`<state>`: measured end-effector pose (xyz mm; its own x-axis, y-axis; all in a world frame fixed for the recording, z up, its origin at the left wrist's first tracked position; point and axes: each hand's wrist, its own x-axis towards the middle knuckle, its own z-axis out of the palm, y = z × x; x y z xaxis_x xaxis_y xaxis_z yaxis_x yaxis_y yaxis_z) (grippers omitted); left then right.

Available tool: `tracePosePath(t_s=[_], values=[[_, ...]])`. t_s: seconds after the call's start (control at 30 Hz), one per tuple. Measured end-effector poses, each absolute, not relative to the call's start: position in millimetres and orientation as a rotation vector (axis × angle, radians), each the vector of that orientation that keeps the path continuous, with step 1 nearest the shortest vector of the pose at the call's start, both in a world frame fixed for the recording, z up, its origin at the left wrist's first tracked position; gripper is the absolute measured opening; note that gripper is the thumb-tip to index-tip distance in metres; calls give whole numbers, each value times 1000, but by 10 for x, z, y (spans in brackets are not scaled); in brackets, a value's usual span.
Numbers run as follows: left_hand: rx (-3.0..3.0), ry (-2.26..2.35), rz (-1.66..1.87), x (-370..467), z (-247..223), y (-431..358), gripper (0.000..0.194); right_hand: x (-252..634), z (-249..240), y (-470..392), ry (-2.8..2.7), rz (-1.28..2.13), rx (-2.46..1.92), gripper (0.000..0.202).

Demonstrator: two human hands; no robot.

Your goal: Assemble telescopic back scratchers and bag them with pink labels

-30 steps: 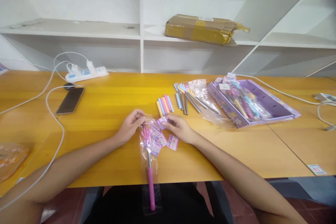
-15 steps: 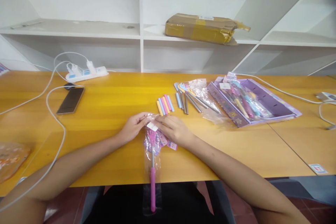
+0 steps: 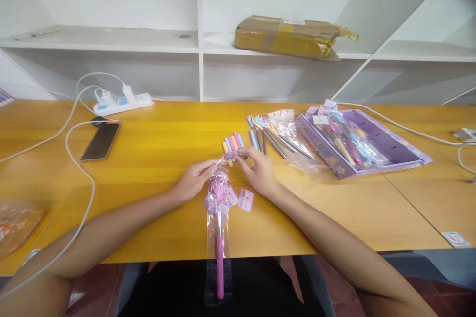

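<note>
The pink scratcher lay inside a long clear bag, its hand-shaped head over the desk and its handle jutting past the near edge. The left hand had its thumb and finger closed in a narrow grip, apparently on the bag's upper end; the right hand pinched a small purple card just beside it. Handling film this thin probably called for a light, steady left pinch at the rim, with the card held flat by its edge so it would not crease.

The bag was glossy and wrinkled, the handle smooth and round, the shaft shiny like metal. A loose card lay flat nearby. Beyond were smooth coloured tubes, slim metallic rods and a purple tray with patterned walls.
</note>
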<state>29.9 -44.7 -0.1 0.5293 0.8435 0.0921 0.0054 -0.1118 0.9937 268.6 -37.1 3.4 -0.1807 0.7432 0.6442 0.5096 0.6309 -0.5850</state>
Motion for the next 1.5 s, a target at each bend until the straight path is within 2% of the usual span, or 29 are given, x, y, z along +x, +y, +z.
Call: tracePosePath(t_s=[0.23,0.4,0.57,0.9,1.1,1.3,1.5], values=[[1403,761,877,325,-30,-423,52,2665,9,-399,-1769,402,-1016,19],[1438,795,912,346,-47,-413,49,2642,43,-418,-1888,315,-936,12],[1523,765,875,351,-62,-409,37,2643,58,-408,-1916,280,-925,11],[1599,841,847,319,-93,-405,36,2680,91,-395,-2085,241,-865,28],[1569,840,820,324,-80,-390,35,2660,67,-420,-2038,116,-875,16],[1480,816,848,326,-57,-395,39,2660,30,-439,-2034,92,-894,16],[1380,758,837,333,-61,-412,51,2678,72,-426,-2091,48,-839,16]])
